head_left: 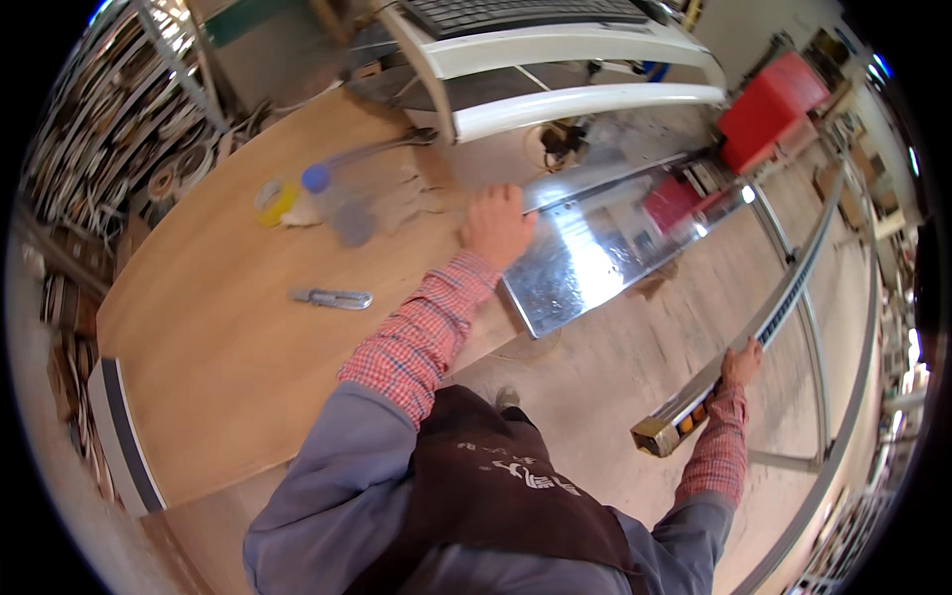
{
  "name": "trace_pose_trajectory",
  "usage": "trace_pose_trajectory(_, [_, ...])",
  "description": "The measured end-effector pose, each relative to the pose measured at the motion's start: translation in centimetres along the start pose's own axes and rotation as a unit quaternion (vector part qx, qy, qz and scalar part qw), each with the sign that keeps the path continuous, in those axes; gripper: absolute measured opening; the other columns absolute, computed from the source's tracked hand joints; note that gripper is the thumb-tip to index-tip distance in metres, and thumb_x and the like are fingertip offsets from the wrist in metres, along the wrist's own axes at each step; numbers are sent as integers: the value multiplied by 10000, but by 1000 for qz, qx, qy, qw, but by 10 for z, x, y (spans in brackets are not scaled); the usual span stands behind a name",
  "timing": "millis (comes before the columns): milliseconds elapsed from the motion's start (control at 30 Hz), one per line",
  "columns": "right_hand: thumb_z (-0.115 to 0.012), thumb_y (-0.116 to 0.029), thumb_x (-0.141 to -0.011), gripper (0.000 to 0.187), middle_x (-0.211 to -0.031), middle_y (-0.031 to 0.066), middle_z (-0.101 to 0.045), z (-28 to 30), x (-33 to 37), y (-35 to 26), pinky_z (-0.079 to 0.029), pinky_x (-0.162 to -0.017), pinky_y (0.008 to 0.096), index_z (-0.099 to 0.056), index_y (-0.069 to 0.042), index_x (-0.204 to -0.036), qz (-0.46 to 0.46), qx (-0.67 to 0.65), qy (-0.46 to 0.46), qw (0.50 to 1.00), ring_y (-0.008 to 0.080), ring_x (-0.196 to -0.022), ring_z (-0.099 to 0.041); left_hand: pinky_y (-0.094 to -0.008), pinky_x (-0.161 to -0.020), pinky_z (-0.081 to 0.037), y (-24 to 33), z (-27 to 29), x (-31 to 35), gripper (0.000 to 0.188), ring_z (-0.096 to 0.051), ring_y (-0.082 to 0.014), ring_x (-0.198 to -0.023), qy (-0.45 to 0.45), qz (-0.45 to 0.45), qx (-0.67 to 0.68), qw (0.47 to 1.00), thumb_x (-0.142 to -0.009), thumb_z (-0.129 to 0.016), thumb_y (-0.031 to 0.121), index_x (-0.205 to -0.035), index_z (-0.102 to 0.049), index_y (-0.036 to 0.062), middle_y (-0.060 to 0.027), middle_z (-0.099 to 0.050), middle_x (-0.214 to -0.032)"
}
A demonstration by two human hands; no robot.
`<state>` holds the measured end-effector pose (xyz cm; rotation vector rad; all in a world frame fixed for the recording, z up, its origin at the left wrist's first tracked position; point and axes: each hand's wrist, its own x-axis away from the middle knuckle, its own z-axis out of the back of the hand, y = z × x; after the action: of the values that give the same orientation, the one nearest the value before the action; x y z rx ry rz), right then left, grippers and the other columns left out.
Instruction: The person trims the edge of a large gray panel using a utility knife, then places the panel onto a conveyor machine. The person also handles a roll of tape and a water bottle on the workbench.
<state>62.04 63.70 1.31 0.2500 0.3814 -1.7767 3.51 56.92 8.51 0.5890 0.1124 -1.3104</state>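
Note:
My left hand is at the left edge of a shiny metal plate, beside the wooden tabletop. Its fingers are curled, and what lies under them is hidden. Out to the right, my right hand is closed around a long metal rail near its close end, where orange rollers show inside. On the wood left of my left forearm lies a grey utility knife. Farther back are a clear bottle with a blue cap, a yellow tape roll and a pale glove, all blurred.
The wooden tabletop curves away at left. A white stand carrying a black keyboard rises at the back. A red machine housing stands beyond the plate. Metal frame legs stand at right; packed shelves fill the far left.

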Motion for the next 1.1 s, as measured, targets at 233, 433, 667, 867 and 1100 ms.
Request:
trace_pose_trajectory(233, [-623,-131,-783,597,-1425,238,-456,-9,3,-8,-305,-1140,474,-503,-43,-1361,4,-4,-7,1000,425,-1329,-404,-491,-869,-458,-10,42,13,469,-578,-387,-1012,131,-101,34,986,-783,-731,324,-1129,-599,34,-183,-621,-1079])
trace_pose_trajectory(433, [-631,-138,-793,585,-1425,228,-458,-15,6,16,-306,-1140,476,-503,-45,-1356,16,16,0,1000,399,-1341,-402,-424,-939,-480,-106,173,39,610,-578,-356,-1097,160,150,-48,974,-835,-727,324,-1342,-545,38,-185,-619,-1222])
trace_pose_trajectory(667, [-648,-151,-804,611,-1440,233,-451,-16,2,4,-301,-1149,477,-483,-56,-1384,8,23,-8,1000,397,-1363,-384,-377,-948,-468,-220,174,48,577,-596,-253,-1066,103,147,94,979,-872,-738,354,-1282,-544,-3,-147,-633,-1159])
trace_pose_trajectory(867, [-640,-167,-808,568,-1401,227,-489,-8,3,4,-325,-1133,466,-514,-37,-1347,20,26,7,999,389,-1336,-421,-317,-808,-522,-221,131,43,464,-621,-163,-983,95,217,328,915,-880,-745,321,-1188,-587,11,-84,-645,-1102])
trace_pose_trajectory(1100, [-654,-170,-805,540,-1363,228,-523,-2,10,2,-355,-1109,453,-538,-27,-1313,26,32,20,999,384,-1310,-454,-261,-715,-546,-167,151,59,404,-654,-126,-887,122,253,342,896,-905,-708,315,-1162,-601,22,-53,-664,-1031])
